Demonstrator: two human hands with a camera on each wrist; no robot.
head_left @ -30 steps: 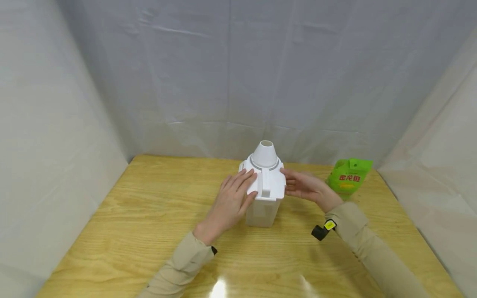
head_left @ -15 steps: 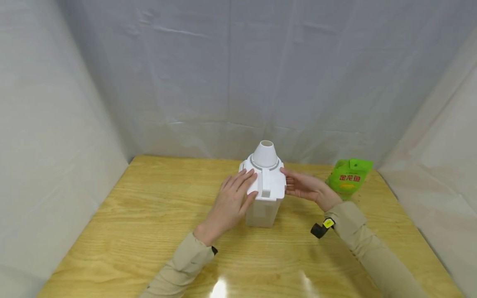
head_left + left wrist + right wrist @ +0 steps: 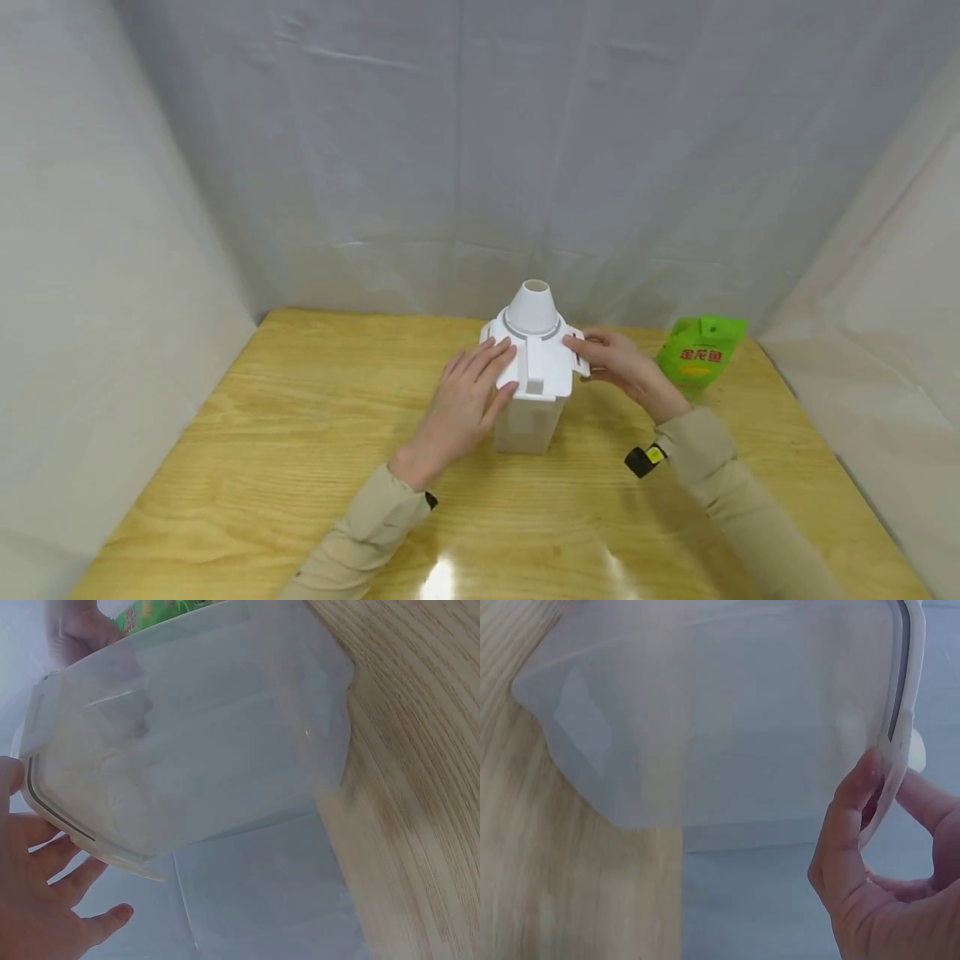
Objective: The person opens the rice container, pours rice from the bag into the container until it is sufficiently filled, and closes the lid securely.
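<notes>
Two hands are applied to the white lid (image 3: pixel 538 367): left hand (image 3: pixel 459 408) pressed flat, right hand (image 3: pixel 624 371) pinching its side clip (image 3: pixel 581 362).

I count one clear container (image 3: pixel 525 421) with one white lid (image 3: pixel 536 367), one green bag (image 3: pixel 701 354), two hands, one table (image 3: pixel 300 433).
</notes>
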